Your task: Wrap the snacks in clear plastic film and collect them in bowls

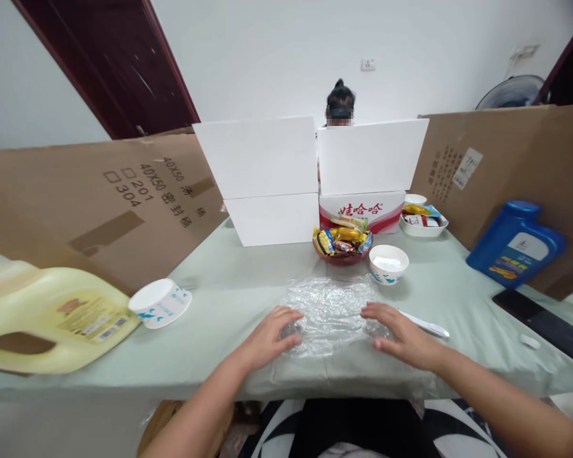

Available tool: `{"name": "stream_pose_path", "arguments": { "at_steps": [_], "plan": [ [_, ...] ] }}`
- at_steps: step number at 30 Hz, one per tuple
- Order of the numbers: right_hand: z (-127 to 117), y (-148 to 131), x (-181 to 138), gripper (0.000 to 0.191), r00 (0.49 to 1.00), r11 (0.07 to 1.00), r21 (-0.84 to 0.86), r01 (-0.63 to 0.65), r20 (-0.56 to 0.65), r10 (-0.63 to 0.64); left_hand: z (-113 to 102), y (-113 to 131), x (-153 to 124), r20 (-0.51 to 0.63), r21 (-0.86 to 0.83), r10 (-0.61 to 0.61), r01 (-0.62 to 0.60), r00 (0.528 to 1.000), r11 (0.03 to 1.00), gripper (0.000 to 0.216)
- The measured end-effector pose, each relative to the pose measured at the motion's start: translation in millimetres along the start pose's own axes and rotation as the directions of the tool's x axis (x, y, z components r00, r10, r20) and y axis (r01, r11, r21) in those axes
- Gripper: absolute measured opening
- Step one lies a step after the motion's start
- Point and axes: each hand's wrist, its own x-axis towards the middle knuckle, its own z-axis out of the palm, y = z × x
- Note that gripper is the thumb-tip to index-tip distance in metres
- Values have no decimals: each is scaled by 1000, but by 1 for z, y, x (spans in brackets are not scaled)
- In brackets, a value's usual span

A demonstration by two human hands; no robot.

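Note:
A crinkled sheet of clear plastic film (329,315) lies spread on the pale green tablecloth in front of me. At its left edge rests my left hand (274,334), fingers apart and curved, with nothing gripped. My right hand (396,334) is at the film's right edge, also with fingers apart; whether its fingertips press on the film I cannot tell. Just beyond the right hand lies a white plastic spoon (427,326), its handle partly hidden. Behind the film stand a paper bowl (389,264) with something white in it and a brown bowl (337,259) heaped with wrapped snacks.
An upturned paper bowl (160,304) and a yellow jug (52,318) are on the left. To the right are a blue bottle (516,245), a phone (547,327) and a white snack dish (424,230). White panels (272,219) stand at the back; a person (340,102) sits behind them.

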Motion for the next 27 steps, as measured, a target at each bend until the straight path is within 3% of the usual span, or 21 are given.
{"name": "stream_pose_path", "arguments": {
  "at_steps": [2, 3, 5, 7, 8, 11, 15, 16, 19, 22, 25, 27],
  "plan": [
    [3, -4, -23, 86, 995, 998, 16, 59, 75, -60, -2, 4, -13, 86, -31, 24, -22, 996, 999, 46],
    [8, -4, -34, 87, 992, 997, 5, 82, 100, -82, -1, 5, -20, 94, -43, 21, -18, 995, 999, 38],
    [23, -2, -51, 60, 991, 994, -33, 109, 78, -106, 5, 4, -31, 59, -87, -8, 13, 998, 996, 11],
    [35, 1, -64, 27, 991, 989, -66, 133, -18, -134, 12, 1, -39, 13, -138, -61, 62, 998, 988, 10],
    [39, 2, -68, 22, 986, 986, -74, 148, -73, -153, 15, 0, -42, 6, -160, -86, 86, 996, 983, 15],
    [40, 2, -73, 20, 964, 982, -48, 182, -190, -188, 18, -2, -44, 37, -209, -138, 143, 990, 967, 33],
    [29, -4, -67, 21, 957, 982, 98, 164, -255, -134, 10, 1, -38, 52, -368, -138, 147, 989, 918, 3],
    [27, -5, -63, 22, 953, 979, 143, 143, -285, -97, 8, 1, -35, 37, -443, -146, 147, 989, 884, 9],
    [28, -1, -46, 25, 905, 972, 233, -6, -413, 105, 6, 0, -19, -49, -630, -261, 173, 964, 757, 16],
    [31, 10, -18, 37, 816, 938, 235, -257, -468, 341, 14, -8, 10, -165, -667, -415, 208, 895, 715, 18],
    [29, 21, 14, 40, 779, 856, 3, -517, -412, 472, 25, -21, 42, -283, -532, -513, 312, 811, 787, 33],
    [26, 25, 32, 37, 778, 787, -170, -594, -369, 508, 32, -29, 58, -323, -441, -530, 370, 784, 817, 42]
  ]
}}
